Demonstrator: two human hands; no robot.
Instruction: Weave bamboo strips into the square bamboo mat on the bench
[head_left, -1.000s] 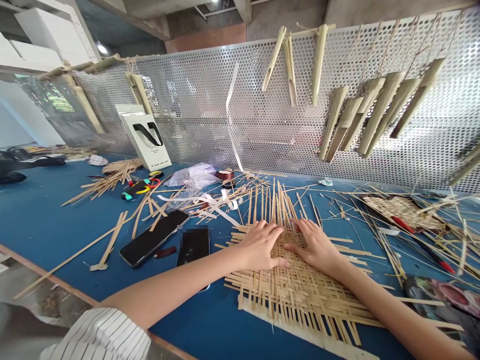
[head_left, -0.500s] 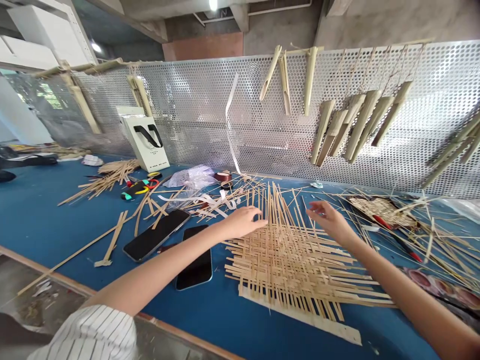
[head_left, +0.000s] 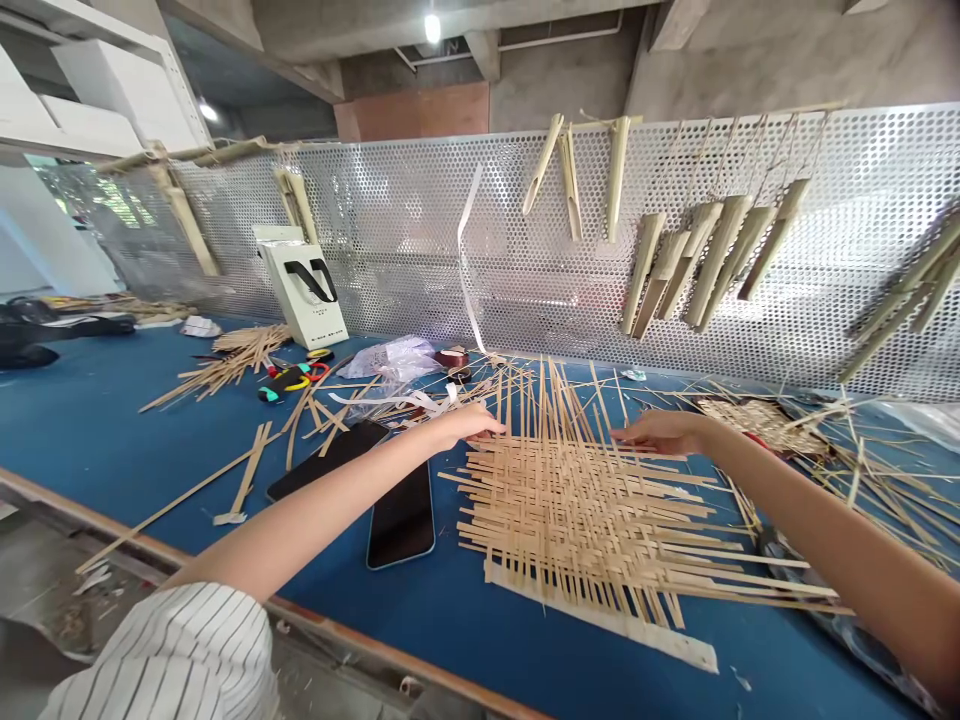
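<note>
A woven mat of thin bamboo strips (head_left: 574,510) lies on the blue table, with loose strip ends sticking out on all sides. A pale tape-like band (head_left: 600,620) runs under its near edge. At the mat's far left corner, my left hand (head_left: 472,424) has its fingers closed on the end of a crosswise bamboo strip. My right hand (head_left: 661,432) is at the far right corner, fingers together on the same edge. Upright strips (head_left: 555,395) fan out beyond the mat between both hands. The fingertips are partly hidden.
Two phones lie left of the mat, a black one (head_left: 401,520) and another (head_left: 322,462) partly under my left forearm. Farther back are pliers (head_left: 283,382), a plastic bag (head_left: 394,358) and a paper bag (head_left: 306,295). Loose strips (head_left: 885,490) litter the right. A perforated metal panel (head_left: 390,230) stands behind.
Both hands have moved apart and come down to the corners of the mat's far edge. Their fingers, loosely curved before, have closed there. The view has shifted slightly.
</note>
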